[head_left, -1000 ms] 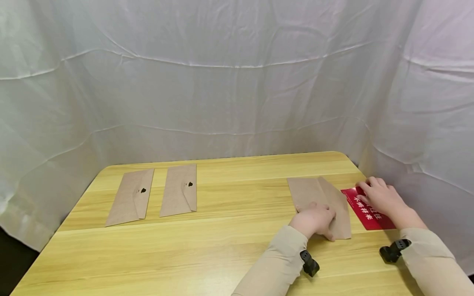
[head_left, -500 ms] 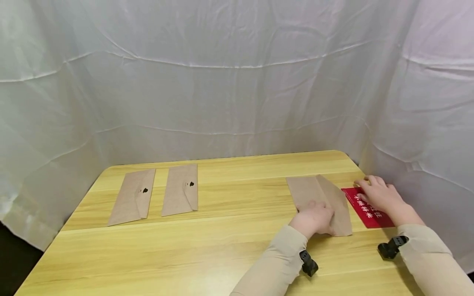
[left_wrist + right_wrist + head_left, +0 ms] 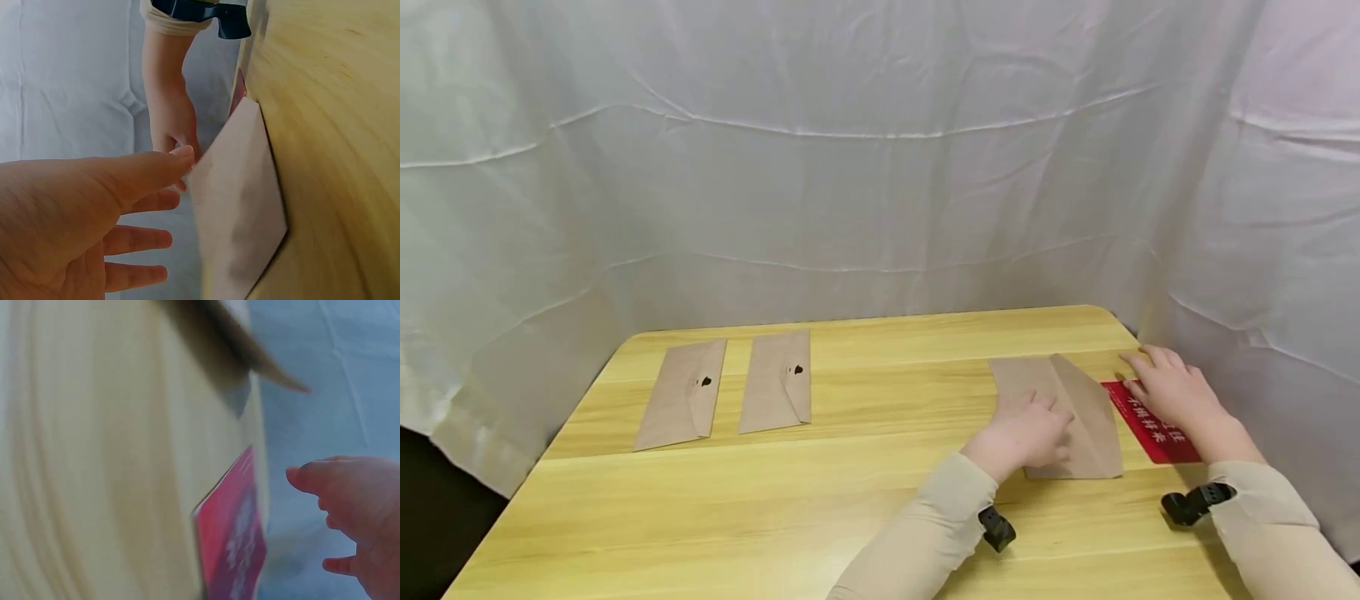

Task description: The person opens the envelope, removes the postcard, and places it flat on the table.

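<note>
A brown paper envelope (image 3: 1086, 417) lies on the right half of the table with its flap unfolded towards the right. Over its left part hovers my left hand (image 3: 1030, 429), fingers spread and loosely extended. The left wrist view shows a gap between that hand's fingers and the envelope (image 3: 240, 200). Just right of the envelope lies a red card (image 3: 1153, 433) with white characters. My right hand (image 3: 1172, 387) is above the card's far right part and covers some of it. In the right wrist view its thumb and fingers stand apart from the card (image 3: 228, 544), holding nothing.
Two closed brown envelopes, one (image 3: 681, 396) farther left and one (image 3: 777, 383) beside it, lie at the table's back left, each with a small black mark. White curtains (image 3: 880, 200) hang close around the wooden table (image 3: 715, 517). A black camera sits on each wrist.
My left hand has lifted off the open envelope and shifted slightly left. The right hand has risen a little from the red card. The head view has turned slightly left.
</note>
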